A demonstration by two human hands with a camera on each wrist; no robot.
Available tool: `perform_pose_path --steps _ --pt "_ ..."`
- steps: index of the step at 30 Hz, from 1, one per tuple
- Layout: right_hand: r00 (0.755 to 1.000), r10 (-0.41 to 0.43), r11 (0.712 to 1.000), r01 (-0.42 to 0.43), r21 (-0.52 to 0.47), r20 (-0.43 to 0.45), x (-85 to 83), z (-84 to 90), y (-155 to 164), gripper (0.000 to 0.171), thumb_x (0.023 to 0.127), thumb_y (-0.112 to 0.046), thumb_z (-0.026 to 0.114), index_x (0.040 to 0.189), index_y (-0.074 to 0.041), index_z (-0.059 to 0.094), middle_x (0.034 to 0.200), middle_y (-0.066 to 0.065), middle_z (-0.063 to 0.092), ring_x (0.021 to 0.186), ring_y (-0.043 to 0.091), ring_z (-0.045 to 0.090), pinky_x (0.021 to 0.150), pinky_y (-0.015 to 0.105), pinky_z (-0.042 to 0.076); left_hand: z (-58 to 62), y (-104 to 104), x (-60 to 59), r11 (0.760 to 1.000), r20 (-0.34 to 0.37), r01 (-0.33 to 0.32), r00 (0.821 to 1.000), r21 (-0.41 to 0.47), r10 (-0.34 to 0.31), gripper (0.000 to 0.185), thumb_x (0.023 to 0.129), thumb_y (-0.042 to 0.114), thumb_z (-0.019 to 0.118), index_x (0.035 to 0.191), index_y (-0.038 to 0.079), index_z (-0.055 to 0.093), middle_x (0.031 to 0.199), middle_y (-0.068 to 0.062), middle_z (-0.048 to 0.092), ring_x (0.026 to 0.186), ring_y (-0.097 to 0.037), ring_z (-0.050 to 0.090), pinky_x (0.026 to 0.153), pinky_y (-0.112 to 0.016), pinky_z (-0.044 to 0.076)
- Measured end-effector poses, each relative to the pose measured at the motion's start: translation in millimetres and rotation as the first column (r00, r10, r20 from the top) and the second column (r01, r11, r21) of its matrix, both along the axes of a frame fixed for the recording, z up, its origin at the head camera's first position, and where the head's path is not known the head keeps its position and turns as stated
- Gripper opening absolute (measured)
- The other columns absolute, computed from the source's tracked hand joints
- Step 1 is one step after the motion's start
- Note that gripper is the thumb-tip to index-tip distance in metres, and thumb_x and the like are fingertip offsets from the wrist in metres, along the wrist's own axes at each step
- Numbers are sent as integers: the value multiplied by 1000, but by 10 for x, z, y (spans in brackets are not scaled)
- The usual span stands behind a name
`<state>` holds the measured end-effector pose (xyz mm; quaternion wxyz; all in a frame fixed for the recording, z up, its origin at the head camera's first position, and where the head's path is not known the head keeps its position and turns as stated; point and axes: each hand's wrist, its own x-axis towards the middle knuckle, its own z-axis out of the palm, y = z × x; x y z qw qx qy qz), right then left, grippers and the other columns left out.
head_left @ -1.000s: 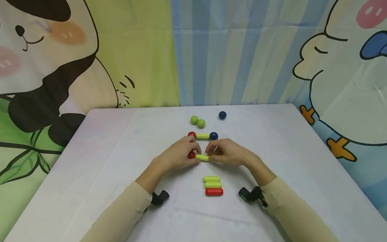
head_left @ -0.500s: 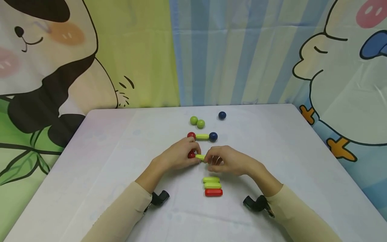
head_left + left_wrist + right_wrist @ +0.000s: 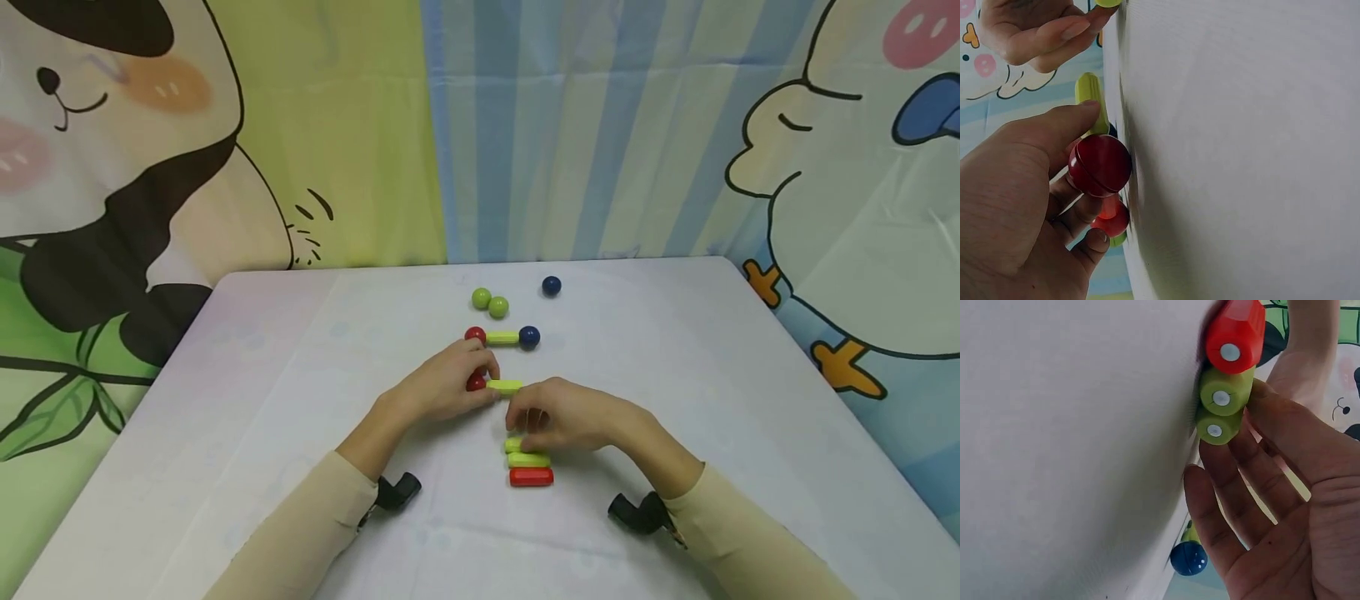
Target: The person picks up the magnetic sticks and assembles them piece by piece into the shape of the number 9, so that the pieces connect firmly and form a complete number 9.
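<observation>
My left hand (image 3: 448, 379) holds a dark red ball (image 3: 1099, 165) with a lime-green rod (image 3: 504, 387) joined to its right side. In the left wrist view, the thumb presses along that rod while the other fingers curl behind the ball. Just below and to the right, my right hand (image 3: 573, 414) pinches the farthest loose lime-green rod (image 3: 1215, 429) between thumb and fingers; the rod still lies in its row. Beside it lie a second lime-green rod (image 3: 528, 460) and a red rod (image 3: 531, 477). Pale metallic discs show on the rod ends in the right wrist view.
Beyond the hands lies a lime-green rod (image 3: 502, 337) between a red ball (image 3: 476, 335) and a navy ball (image 3: 529, 337). Farther back are two green balls, one green ball (image 3: 498, 307) nearer, and a loose navy ball (image 3: 551, 287). A white-covered table (image 3: 300, 400) bears everything.
My right hand has let go of the rod joined to the red ball and moved nearer to the loose rods. The left hand has stayed in place, holding the red ball.
</observation>
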<state>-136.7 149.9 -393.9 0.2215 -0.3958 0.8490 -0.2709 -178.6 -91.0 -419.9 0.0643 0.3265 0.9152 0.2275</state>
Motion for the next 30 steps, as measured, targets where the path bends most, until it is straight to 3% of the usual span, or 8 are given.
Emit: perform_pose_path --steps 6,14,26,30 --pt "1000 19 999 -19 39 -9 -22 27 -5 15 91 -15 78 104 -20 71 96 -8 67 89 13 63 84 28 54 -16 -8 -10 1000 1 1 1000 27 -1 20 92 32 78 106 22 67 103 5 55 96 -13 51 81 -29 47" --pt "1000 3 998 -4 69 12 -59 -2 12 12 90 -15 78 96 -21 69 90 -11 63 85 13 62 78 25 52 -36 -46 -18 998 62 -33 998 57 29 21 91 32 78 106 24 66 109 4 59 102 -15 52 86 -30 48" --pt "1000 -11 995 14 103 -29 -51 -30 124 17 90 -20 79 105 -20 72 93 -13 64 85 8 59 79 24 51 -4 -26 -1 998 62 -32 998 51 29 22 91 32 78 107 23 66 111 2 58 102 -16 52 85 -31 48" --pt "999 -43 997 45 58 -33 -66 -46 162 16 94 -21 76 108 -24 71 96 -13 63 88 7 58 81 26 52 -2 -26 -4 998 62 -29 998 60 25 22 90 31 79 107 23 66 111 2 59 103 -16 52 86 -31 48"
